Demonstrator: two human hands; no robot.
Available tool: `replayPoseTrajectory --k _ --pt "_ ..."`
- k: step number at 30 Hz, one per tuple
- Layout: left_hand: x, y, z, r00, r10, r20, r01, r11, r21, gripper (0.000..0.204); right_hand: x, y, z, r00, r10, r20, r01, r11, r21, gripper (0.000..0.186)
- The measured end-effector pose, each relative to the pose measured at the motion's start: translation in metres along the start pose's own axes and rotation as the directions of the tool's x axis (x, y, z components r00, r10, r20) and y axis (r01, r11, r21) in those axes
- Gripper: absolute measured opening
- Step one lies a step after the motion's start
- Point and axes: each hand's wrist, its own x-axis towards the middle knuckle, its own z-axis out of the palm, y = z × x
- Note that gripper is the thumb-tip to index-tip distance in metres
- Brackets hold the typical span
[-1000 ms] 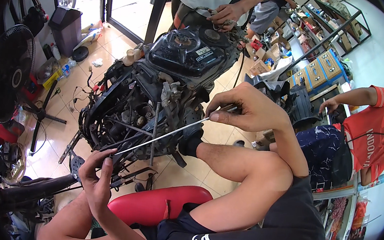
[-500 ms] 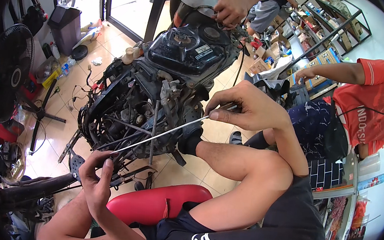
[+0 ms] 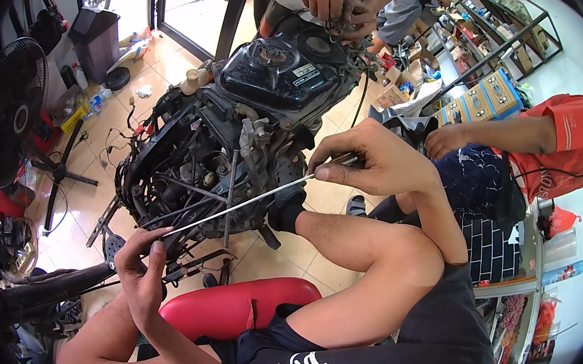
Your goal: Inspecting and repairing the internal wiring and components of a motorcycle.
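Note:
A thin, straight, pale rod or stiff wire (image 3: 239, 206) stretches slantwise between my two hands. Its near-left end is pinched between thumb and fingers of my left hand (image 3: 143, 276). My right hand (image 3: 389, 165) grips the other end, higher up and to the right; its closed fingers hide part of that end. Beyond the rod stands a partly stripped motorcycle (image 3: 194, 165) with bared frame, hoses and cables. A dark fuel tank (image 3: 263, 83) sits on top of it. Neither hand appears to touch the motorcycle.
A red padded cushion (image 3: 236, 305) lies between my legs. A black fan (image 3: 11, 110) and a bin (image 3: 95, 44) stand left. At the tank's far end, a co-worker's hands (image 3: 335, 5) work. Another person in a red shirt (image 3: 558, 149) sits right, near a shelf (image 3: 513, 35).
The rod and my hands are almost unmoved. The red-shirted person's arm has come lower and nearer. The co-worker's hands at the tank have shifted, with both now showing together.

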Motion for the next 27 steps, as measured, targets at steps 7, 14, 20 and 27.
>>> replayPoseTrajectory --k 7,14,20,27 --pt "0.002 0.007 -0.001 1.0 -0.022 0.011 0.021 0.999 0.034 0.017 0.001 -0.002 -0.001 1.0 -0.002 0.003 0.002 1.0 0.01 0.022" --pt "0.002 0.007 -0.001 0.999 -0.034 0.039 0.033 0.999 0.021 0.014 0.0 0.005 0.001 1.0 -0.03 0.003 0.03 1.0 -0.005 0.02" --pt "0.001 0.009 0.001 0.998 -0.042 0.053 0.039 0.997 0.07 0.014 0.0 -0.001 0.001 1.0 -0.023 0.005 0.023 0.999 0.035 0.021" --pt "0.002 0.018 0.002 0.996 -0.045 0.076 0.035 0.992 0.125 0.015 -0.001 -0.002 0.001 0.999 -0.032 0.019 0.031 0.998 0.056 0.02"
